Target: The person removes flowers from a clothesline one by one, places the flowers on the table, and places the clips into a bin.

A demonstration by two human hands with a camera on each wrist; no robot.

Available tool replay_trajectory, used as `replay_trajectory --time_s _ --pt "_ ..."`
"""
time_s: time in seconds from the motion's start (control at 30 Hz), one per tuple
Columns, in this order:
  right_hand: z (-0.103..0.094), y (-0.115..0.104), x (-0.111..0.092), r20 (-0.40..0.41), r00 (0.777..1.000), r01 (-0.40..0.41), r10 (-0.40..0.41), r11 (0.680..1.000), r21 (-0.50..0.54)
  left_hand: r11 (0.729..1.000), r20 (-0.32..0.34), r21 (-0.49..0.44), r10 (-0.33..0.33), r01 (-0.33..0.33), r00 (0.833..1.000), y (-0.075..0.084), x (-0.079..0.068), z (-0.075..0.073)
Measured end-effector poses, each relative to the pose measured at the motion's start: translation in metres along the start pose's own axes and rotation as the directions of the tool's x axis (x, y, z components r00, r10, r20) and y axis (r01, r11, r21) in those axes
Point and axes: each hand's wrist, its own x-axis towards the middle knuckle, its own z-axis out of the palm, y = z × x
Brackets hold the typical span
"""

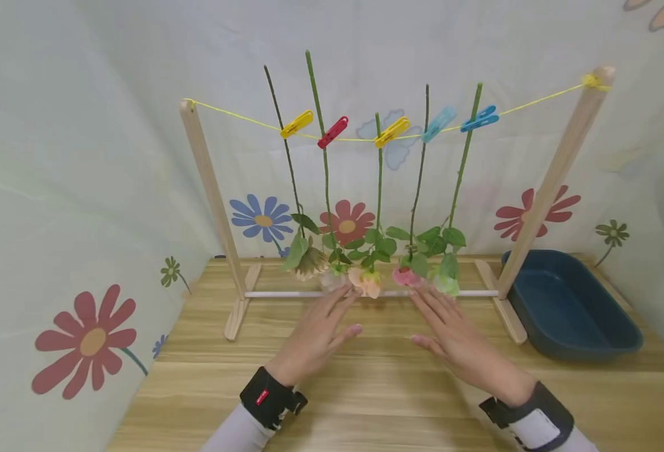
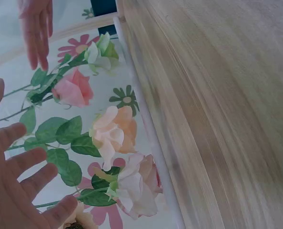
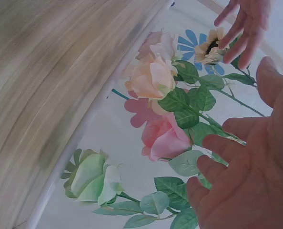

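Several artificial flowers hang upside down by their stems from a yellow string point(image 1: 236, 115), pinned with clothespins: yellow point(image 1: 297, 124), red point(image 1: 332, 132), another yellow point(image 1: 393, 132), pale blue point(image 1: 439, 124) and blue point(image 1: 481, 118). From left to right the blooms are a cream sunflower-like one point(image 3: 209, 49), a pale pink rose point(image 2: 136, 186), a peach rose point(image 1: 366, 281), a pink rose point(image 1: 406, 276) and a pale green rose point(image 3: 91, 177). My left hand point(image 1: 317, 336) has its fingers extended near the pale pink and peach roses. Fingers spread, my right hand point(image 1: 459, 342) is near the pink and green ones. Neither hand holds anything.
Two wooden posts point(image 1: 210, 188) on flat feet carry the string, joined low down by a white rod point(image 1: 287, 294). A dark blue basin point(image 1: 586, 351) stands at the right on the wood-grain table point(image 1: 366, 408). Behind hangs a flower-printed cloth point(image 1: 106, 188).
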Motion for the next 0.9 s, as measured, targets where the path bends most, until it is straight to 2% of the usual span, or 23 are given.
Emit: replay_trajectory --time_s 0.1,0.23,0.33,0.43,0.6,0.7,0.9 --pt "-0.002 -0.001 0.002 -0.012 1.0 0.014 -0.013 1.0 0.028 0.997 -0.016 -0.08 -0.019 0.018 1.0 0.002 0.001 -0.005" --pt "-0.006 -0.004 0.009 -0.082 0.994 0.074 -0.07 0.996 0.058 0.98 -0.077 -0.195 -0.058 0.042 0.995 0.004 0.002 -0.014" --pt "-0.013 -0.007 0.017 -0.146 0.981 0.135 -0.125 0.989 0.057 0.971 -0.141 -0.239 -0.056 0.021 0.988 0.005 0.004 -0.021" --pt "-0.022 -0.012 0.026 -0.168 0.975 0.159 -0.147 0.985 0.061 0.968 -0.2 -0.25 -0.043 -0.008 0.979 0.006 0.007 -0.029" --pt "-0.043 -0.02 0.04 -0.162 0.976 0.156 -0.144 0.986 0.066 0.967 -0.288 -0.253 -0.042 -0.034 0.957 0.005 0.014 -0.043" --pt "-0.057 -0.024 0.048 -0.162 0.974 0.165 -0.156 0.985 0.042 0.962 -0.348 -0.267 -0.038 -0.06 0.937 0.003 0.021 -0.053" --pt "-0.086 -0.036 0.063 -0.2 0.958 0.21 -0.206 0.978 -0.001 0.922 -0.43 -0.376 -0.08 -0.097 0.899 0.0 0.032 -0.072"
